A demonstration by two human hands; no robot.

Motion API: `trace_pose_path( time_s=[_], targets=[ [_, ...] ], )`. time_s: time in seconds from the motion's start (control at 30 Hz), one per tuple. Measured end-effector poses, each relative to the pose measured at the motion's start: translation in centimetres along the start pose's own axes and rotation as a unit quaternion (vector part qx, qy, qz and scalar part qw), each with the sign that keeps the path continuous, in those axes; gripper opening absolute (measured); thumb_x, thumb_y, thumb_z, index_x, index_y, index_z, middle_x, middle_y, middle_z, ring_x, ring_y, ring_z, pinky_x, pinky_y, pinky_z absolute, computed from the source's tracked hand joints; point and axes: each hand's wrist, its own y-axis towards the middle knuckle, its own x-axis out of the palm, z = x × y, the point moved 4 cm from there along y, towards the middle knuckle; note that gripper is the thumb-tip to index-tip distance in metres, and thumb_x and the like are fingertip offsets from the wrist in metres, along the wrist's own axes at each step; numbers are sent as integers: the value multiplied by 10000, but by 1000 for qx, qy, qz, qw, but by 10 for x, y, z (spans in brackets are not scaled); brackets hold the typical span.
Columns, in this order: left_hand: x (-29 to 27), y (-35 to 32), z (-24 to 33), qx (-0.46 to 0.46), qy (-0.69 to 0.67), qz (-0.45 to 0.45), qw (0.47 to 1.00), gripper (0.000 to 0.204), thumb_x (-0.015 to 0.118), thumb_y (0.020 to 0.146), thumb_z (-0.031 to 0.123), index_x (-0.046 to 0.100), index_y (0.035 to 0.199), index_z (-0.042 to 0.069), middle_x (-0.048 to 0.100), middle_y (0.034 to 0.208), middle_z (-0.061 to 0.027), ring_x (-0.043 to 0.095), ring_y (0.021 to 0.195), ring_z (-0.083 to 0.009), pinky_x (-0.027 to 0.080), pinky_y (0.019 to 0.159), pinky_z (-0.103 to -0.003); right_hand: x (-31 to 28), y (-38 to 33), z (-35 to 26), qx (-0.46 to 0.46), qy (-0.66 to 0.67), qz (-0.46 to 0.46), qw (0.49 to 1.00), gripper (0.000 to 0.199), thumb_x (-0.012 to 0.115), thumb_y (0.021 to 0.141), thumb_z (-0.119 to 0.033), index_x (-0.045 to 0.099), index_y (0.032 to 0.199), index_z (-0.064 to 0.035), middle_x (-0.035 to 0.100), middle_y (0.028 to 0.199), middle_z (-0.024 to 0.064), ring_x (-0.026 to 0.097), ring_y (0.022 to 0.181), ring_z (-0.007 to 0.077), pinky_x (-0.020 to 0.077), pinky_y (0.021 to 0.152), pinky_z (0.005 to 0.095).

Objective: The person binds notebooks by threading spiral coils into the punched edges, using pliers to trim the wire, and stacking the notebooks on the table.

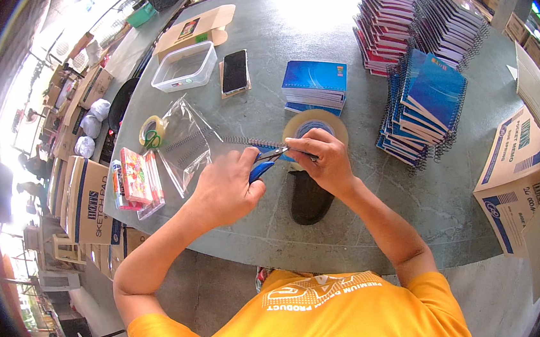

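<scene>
My left hand [236,184] is closed around blue-handled pliers [264,162], their metal jaws pointing toward my right fingertips. A thin dark wire spiral coil [242,139] runs leftward from that spot, over a clear plastic bag [184,147] that holds more coils. My right hand [326,162] pinches the coil's right end beside the plier jaws. Just behind the right hand lies a large roll of tape [337,123]. Below it, a dark object with a rounded end [311,200] rests on the table, its upper part hidden.
Blue notebooks [315,78] are stacked ahead; spiral-bound blue [428,100] and red [389,20] piles stand right. An open carton [517,172] sits at the right edge. Leftward are a phone [234,72], a plastic tub [184,67], green-handled scissors [152,139] and a red packet [136,177].
</scene>
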Motion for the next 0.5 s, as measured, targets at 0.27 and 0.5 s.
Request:
trace_pose_path(
  time_s=[0.27,0.5],
  targets=[
    [11,10,-6,-17,20,1,1000,249,641,790,232,544,901,31,603,842,-152,610,770,-355,489,671,-426,-11,1,13,26,3,-9,1000,207,721,728,-61,670,928,-54,635,818,90,606,736,237,481,666,339],
    [91,-8,-60,92,155,177,967,497,679,765,435,586,1008,11,618,911,-142,616,747,-329,495,659,-421,-30,-9,48,252,179,-34,950,275,697,784,-12,621,1047,-39,640,893,22,591,751,84,499,657,221]
  ],
)
